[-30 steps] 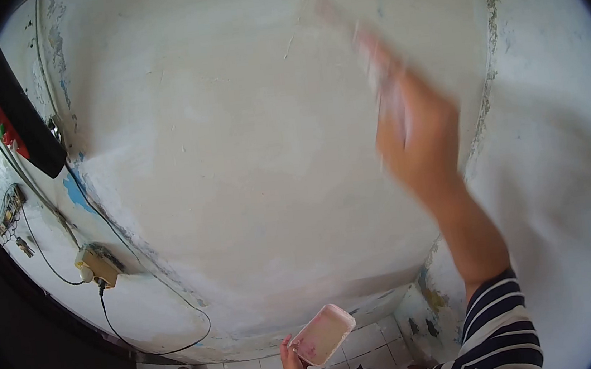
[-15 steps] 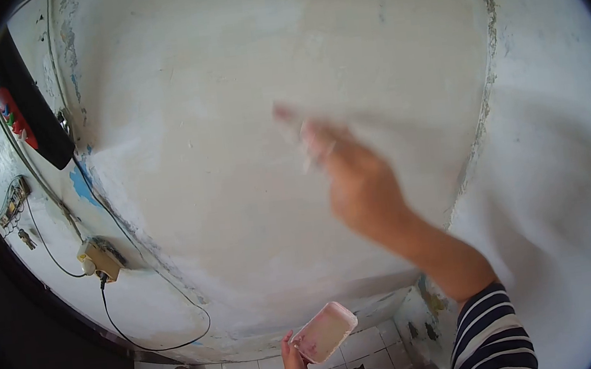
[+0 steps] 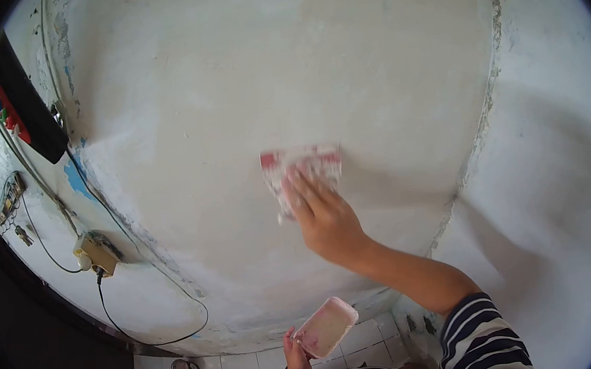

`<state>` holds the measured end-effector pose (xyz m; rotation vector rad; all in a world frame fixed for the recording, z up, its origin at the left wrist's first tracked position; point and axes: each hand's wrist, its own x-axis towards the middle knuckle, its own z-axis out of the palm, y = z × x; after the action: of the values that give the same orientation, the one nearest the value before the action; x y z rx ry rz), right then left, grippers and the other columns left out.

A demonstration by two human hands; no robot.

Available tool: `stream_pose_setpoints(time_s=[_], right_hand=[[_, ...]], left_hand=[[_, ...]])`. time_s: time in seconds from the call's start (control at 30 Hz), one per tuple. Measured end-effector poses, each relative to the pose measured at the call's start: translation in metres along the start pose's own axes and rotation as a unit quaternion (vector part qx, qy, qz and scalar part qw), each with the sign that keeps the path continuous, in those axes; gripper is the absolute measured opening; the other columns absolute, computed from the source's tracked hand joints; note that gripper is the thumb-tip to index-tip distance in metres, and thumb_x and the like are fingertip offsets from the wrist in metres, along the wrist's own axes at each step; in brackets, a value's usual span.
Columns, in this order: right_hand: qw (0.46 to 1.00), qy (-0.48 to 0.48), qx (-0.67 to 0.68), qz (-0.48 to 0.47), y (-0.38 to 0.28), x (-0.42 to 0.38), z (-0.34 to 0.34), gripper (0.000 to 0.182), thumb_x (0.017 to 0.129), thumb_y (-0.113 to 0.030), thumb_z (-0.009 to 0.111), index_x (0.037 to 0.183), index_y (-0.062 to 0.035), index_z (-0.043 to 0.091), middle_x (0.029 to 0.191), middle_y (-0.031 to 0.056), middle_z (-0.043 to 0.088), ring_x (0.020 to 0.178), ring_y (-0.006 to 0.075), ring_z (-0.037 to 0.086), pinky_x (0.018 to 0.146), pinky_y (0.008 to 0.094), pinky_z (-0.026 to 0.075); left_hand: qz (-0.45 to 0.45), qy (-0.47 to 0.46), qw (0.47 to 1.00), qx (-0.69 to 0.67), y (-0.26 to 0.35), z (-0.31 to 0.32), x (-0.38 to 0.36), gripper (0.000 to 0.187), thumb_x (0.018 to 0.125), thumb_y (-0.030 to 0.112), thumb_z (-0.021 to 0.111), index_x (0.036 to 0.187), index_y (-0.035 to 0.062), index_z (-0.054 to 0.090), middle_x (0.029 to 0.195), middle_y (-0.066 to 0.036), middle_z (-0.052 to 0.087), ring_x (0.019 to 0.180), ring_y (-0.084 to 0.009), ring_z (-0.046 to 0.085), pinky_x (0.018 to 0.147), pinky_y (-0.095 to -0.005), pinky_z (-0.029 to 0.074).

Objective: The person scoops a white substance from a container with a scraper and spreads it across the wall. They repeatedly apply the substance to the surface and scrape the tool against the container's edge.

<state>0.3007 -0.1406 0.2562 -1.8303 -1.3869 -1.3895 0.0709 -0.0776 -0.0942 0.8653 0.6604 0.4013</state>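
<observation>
My right hand [image 3: 322,214] is closed on a red scraper [image 3: 332,159] smeared with white paste, its wide edge up against the pale wall [image 3: 229,105]. Low in the view, my left hand [image 3: 296,357] grips the near-left end of a small rectangular tray [image 3: 328,326]. The tray is whitish with pink smears, and what looks like pale paste lies inside it. A gap separates the tray from the wall surface where the scraper is.
At the left hang a black object with a red part [image 3: 9,114], keys [image 3: 23,235] and cables around a socket box [image 3: 94,254]. A dark door [image 3: 37,334] stands lower left. White tiles [image 3: 239,367] cover the floor. A cracked corner seam runs down the right.
My right hand has moved down and a little left, and the scraper has turned with its wide face showing flat to the wall. My left hand and the tray have hardly moved.
</observation>
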Motion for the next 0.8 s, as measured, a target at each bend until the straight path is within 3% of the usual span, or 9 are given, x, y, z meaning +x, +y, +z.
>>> stream_pose_setpoints(time_s=[0.07, 0.17, 0.2, 0.27, 0.37, 0.43, 0.53, 0.67, 0.8], right_hand=[[0.995, -0.048, 0.086, 0.029, -0.005, 0.0, -0.029, 0.048, 0.087, -0.006, 0.062, 0.133, 0.0031, 0.055, 0.14, 0.0224, 0.055, 0.128, 0.0377, 0.056, 0.107, 0.0504, 0.046], [0.984, 0.17, 0.037, -0.029, 0.042, 0.072, -0.08, 0.049, 0.082, 0.004, 0.059, 0.131, 0.002, 0.058, 0.134, 0.0218, 0.06, 0.123, 0.0394, 0.059, 0.105, 0.0497, 0.048], [0.973, 0.225, -0.007, -0.044, 0.054, 0.1, -0.096, 0.047, 0.085, 0.012, 0.051, 0.132, 0.0072, 0.057, 0.133, 0.0246, 0.06, 0.126, 0.0407, 0.057, 0.109, 0.0471, 0.044], [0.963, 0.26, -0.067, -0.034, 0.087, 0.143, -0.088, 0.052, 0.085, 0.009, 0.053, 0.137, 0.0041, 0.053, 0.139, 0.0251, 0.055, 0.133, 0.0417, 0.049, 0.111, 0.0475, 0.041], [0.981, 0.169, -0.096, 0.011, 0.099, 0.135, -0.023, 0.05, 0.088, -0.002, 0.057, 0.137, 0.0049, 0.05, 0.142, 0.0261, 0.051, 0.132, 0.0423, 0.05, 0.11, 0.0499, 0.041], [0.988, 0.138, -0.062, 0.012, 0.068, 0.101, -0.002, 0.049, 0.09, -0.007, 0.057, 0.136, 0.0079, 0.05, 0.143, 0.0277, 0.049, 0.133, 0.044, 0.048, 0.111, 0.0494, 0.041], [0.996, 0.076, -0.029, 0.035, 0.016, 0.041, 0.025, 0.048, 0.089, -0.006, 0.057, 0.134, 0.011, 0.05, 0.142, 0.0292, 0.049, 0.133, 0.0446, 0.048, 0.11, 0.0481, 0.043], [0.999, -0.018, 0.02, 0.021, -0.024, -0.031, 0.034, 0.049, 0.086, -0.003, 0.059, 0.133, 0.0104, 0.052, 0.14, 0.0279, 0.051, 0.132, 0.0424, 0.05, 0.108, 0.0476, 0.045], [0.99, 0.068, 0.117, 0.036, -0.009, -0.008, -0.025, 0.052, 0.082, 0.004, 0.058, 0.134, 0.0047, 0.054, 0.137, 0.0218, 0.057, 0.127, 0.0384, 0.056, 0.107, 0.0476, 0.046]], left_hand=[[0.009, -0.009, 1.0, 0.007, 0.002, 0.0, 0.005, 0.049, 0.101, 0.021, 0.047, 0.145, 0.0146, 0.027, 0.128, -0.017, 0.055, 0.097, -0.0312, 0.069, 0.055, -0.0416, 0.061], [0.009, -0.006, 0.999, -0.044, -0.003, -0.004, 0.003, 0.049, 0.1, 0.021, 0.048, 0.145, 0.015, 0.027, 0.127, -0.017, 0.056, 0.097, -0.0311, 0.069, 0.056, -0.0428, 0.062], [0.004, 0.003, 0.999, -0.039, -0.004, -0.006, 0.002, 0.049, 0.1, 0.022, 0.048, 0.145, 0.015, 0.028, 0.127, -0.018, 0.056, 0.097, -0.0312, 0.069, 0.057, -0.0427, 0.062], [-0.003, 0.012, 0.999, -0.031, -0.005, -0.007, -0.001, 0.049, 0.1, 0.022, 0.049, 0.144, 0.015, 0.028, 0.127, -0.018, 0.056, 0.096, -0.0313, 0.069, 0.057, -0.0427, 0.062], [0.0, 0.014, 1.0, 0.001, 0.0, -0.004, 0.0, 0.05, 0.1, 0.023, 0.05, 0.144, 0.0149, 0.028, 0.127, -0.018, 0.056, 0.1, -0.0316, 0.068, 0.061, -0.0424, 0.062], [0.0, 0.033, 0.999, -0.025, 0.001, -0.001, 0.003, 0.049, 0.101, 0.022, 0.05, 0.145, 0.0149, 0.029, 0.127, -0.017, 0.056, 0.103, -0.031, 0.067, 0.066, -0.0421, 0.062], [-0.003, 0.023, 1.0, -0.009, 0.005, 0.005, -0.001, 0.049, 0.103, 0.027, 0.048, 0.145, 0.011, 0.029, 0.129, -0.016, 0.055, 0.11, -0.0309, 0.064, 0.079, -0.0423, 0.06], [-0.012, 0.004, 0.999, 0.03, 0.012, 0.008, -0.01, 0.049, 0.103, 0.028, 0.048, 0.145, 0.0112, 0.03, 0.131, -0.015, 0.054, 0.113, -0.0311, 0.063, 0.083, -0.0423, 0.059], [0.007, -0.003, 1.0, 0.007, 0.016, 0.006, -0.012, 0.05, 0.102, 0.029, 0.049, 0.144, 0.0113, 0.03, 0.132, -0.015, 0.052, 0.116, -0.0315, 0.061, 0.087, -0.0449, 0.058]])
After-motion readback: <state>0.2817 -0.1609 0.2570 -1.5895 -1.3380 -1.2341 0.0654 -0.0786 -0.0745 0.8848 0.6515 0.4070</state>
